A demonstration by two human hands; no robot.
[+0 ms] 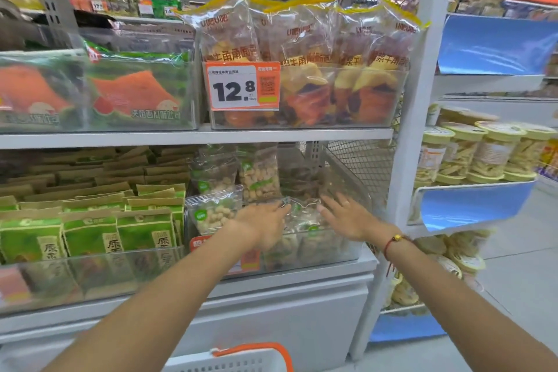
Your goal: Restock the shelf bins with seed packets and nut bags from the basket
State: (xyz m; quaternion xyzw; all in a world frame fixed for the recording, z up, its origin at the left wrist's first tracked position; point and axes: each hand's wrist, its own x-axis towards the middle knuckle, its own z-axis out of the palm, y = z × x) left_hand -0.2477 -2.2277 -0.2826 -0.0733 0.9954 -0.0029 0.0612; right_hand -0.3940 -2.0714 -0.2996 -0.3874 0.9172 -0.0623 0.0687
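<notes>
A clear nut bag (302,214) is positioned at the near right of the lower shelf, inside the clear bin (329,251), and is flanked by both hands. The left hand (265,220) is laid against the bag's left side with fingers extended; the right hand (344,214) is spread flat at its right side. Neither hand is curled round the bag, so both are judged open, pressing rather than gripping.

The step in hand is judged to be the seating of this bag among those already stocked. It is best done with the bag kept upright, label facing near, and pushed level with the standing nut bags (238,178) to the far left of it. The green seed packets (90,232) occupy the neighbouring bin on the left and should not be disturbed.

The basket (241,359) is cut off by the bottom edge; its contents cannot be seen. The bag's outline is blurred by reflections from the bin wall, and the fingertips of the left hand are partly hidden behind the plastic. A price label at the bin front is covered by the left wrist.
</notes>
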